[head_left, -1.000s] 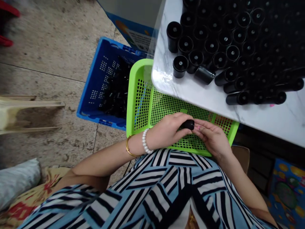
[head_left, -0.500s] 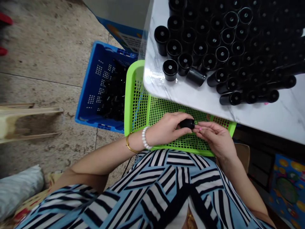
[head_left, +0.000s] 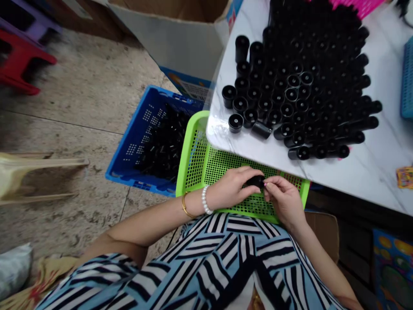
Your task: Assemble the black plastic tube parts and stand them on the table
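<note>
My left hand (head_left: 230, 187) is closed round a short black plastic cylinder (head_left: 256, 181), held on its side over the green basket (head_left: 184, 161). My right hand (head_left: 285, 200) pinches at the cylinder's right end, its thumb and finger touching it. A tiny pink spot shows at those fingertips; whether it is a small part or a nail I cannot tell. Many similar black cylinders (head_left: 266, 104) stand close together on the white marbled table (head_left: 245, 144) ahead. One black cylinder (head_left: 261, 130) lies on its side at their near edge.
Left of the basket, a blue crate (head_left: 124, 161) on the floor holds many small black pieces (head_left: 164, 148). Behind it stands a large cardboard box (head_left: 190, 47). A red stool (head_left: 24, 64) and a pale stool (head_left: 32, 172) are at the left. The table corner overhangs the basket.
The view has shifted, showing more of the table and the box. My right fingertips have come in from just beside the cylinder to pinch at its end. My left hand keeps its hold.
</note>
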`<state>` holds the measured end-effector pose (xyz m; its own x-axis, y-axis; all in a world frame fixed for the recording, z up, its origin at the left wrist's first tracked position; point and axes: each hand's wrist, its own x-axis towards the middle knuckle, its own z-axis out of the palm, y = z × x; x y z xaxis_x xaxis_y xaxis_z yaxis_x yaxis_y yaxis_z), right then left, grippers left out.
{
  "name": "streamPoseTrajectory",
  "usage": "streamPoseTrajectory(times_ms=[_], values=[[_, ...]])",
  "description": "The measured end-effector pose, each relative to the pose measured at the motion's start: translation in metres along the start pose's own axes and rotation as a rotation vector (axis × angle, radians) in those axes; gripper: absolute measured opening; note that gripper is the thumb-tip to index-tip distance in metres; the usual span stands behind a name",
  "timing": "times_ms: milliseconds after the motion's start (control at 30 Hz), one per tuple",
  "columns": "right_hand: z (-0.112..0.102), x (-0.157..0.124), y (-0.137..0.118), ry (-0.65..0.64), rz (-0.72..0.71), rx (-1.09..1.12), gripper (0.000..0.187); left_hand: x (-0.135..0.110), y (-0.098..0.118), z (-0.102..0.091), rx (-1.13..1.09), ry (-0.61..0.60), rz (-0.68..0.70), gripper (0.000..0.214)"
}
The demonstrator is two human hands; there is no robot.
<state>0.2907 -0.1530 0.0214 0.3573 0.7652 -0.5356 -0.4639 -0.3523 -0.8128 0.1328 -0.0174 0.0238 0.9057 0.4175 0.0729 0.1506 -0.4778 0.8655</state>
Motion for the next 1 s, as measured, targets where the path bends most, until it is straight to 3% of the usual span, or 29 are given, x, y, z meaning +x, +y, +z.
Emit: streamPoseTrajectory(times_ms=[267, 567, 733, 1000], values=[[0.021, 0.007, -0.015, 0.061, -0.160, 0.093, 0.020, 0.010, 0.015, -0.015, 0.035, 0.110, 0.105, 0.034], [0.048, -0.008, -0.037, 0.154, -0.192, 0.247, 0.027, 0.013, 0.028, -0.030, 0.133, 0.139, 0.277, 0.033], [0.053, -0.009, -0.048, 0.127, -0.177, 0.253, 0.027, 0.016, 0.027, -0.032, 0.040, 0.249, 0.330, 0.031], [0.059, 0.009, -0.061, 0.133, -0.214, 0.197, 0.024, 0.035, 0.014, -0.044, 0.209, 0.335, 0.310, 0.030]])
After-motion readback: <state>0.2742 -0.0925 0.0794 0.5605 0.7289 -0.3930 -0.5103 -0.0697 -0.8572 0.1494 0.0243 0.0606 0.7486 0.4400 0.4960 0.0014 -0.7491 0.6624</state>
